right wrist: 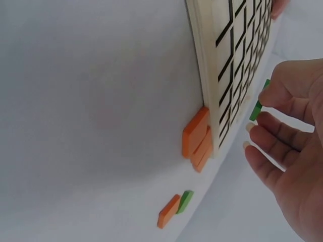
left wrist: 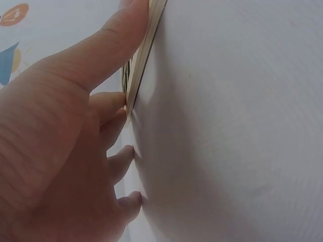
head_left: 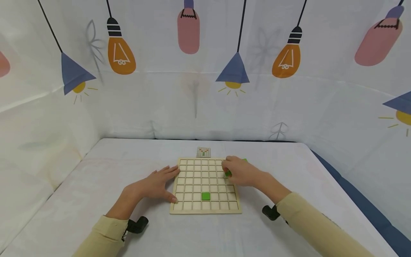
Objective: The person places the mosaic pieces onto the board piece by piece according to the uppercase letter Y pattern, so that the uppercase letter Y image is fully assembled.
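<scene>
A pale wooden grid board [head_left: 205, 211] lies flat on the table. One green square tile [head_left: 206, 196] sits in a cell in its second row from the near edge. My left hand [head_left: 156, 184] rests against the board's left edge, fingers extended and thumb on the near-left part. Over the upper right of the board, my right hand [head_left: 240, 172] pinches another green tile [right wrist: 256, 112] between thumb and forefinger. In the right wrist view that tile is held above the board's surface, its other fingers loosely bent.
Beside the board's right edge lie two orange tiles [right wrist: 196, 133]. Farther off are another orange tile [right wrist: 168, 212] and a green tile [right wrist: 185, 201]. A small patterned card [head_left: 203, 152] lies behind the board. White cloth [head_left: 192, 117] with printed lamps hangs behind the table.
</scene>
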Motion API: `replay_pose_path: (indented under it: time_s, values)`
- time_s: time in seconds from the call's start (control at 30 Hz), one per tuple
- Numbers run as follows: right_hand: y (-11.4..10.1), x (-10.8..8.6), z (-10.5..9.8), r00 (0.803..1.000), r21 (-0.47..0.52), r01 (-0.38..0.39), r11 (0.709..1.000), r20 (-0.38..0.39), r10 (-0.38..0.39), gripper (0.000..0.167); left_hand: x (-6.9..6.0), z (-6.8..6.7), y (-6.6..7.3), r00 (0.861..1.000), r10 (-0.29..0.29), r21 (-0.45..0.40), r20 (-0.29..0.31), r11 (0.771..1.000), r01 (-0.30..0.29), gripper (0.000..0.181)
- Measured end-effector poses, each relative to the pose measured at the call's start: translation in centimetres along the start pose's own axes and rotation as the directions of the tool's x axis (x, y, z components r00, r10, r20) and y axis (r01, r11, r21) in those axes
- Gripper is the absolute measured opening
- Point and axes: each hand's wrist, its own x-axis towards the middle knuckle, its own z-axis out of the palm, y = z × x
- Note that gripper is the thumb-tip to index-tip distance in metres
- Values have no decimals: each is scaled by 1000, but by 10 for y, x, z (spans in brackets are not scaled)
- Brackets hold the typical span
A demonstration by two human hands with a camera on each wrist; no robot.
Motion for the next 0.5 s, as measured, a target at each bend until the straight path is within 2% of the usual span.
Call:
replay_pose_path:
  time_s: [0.23, 0.5]
  values:
    - [-8, 5, 1, 1000, -8, 23, 1000, 12, -23, 19, 2, 1, -3, 1000, -4, 9, -3, 1000, 4, 112]
    - [-18, 9, 7, 997, -9, -7, 1000, 71, 8, 18, 3, 2, -5, 1000, -3, 7, -4, 1000, 3, 113]
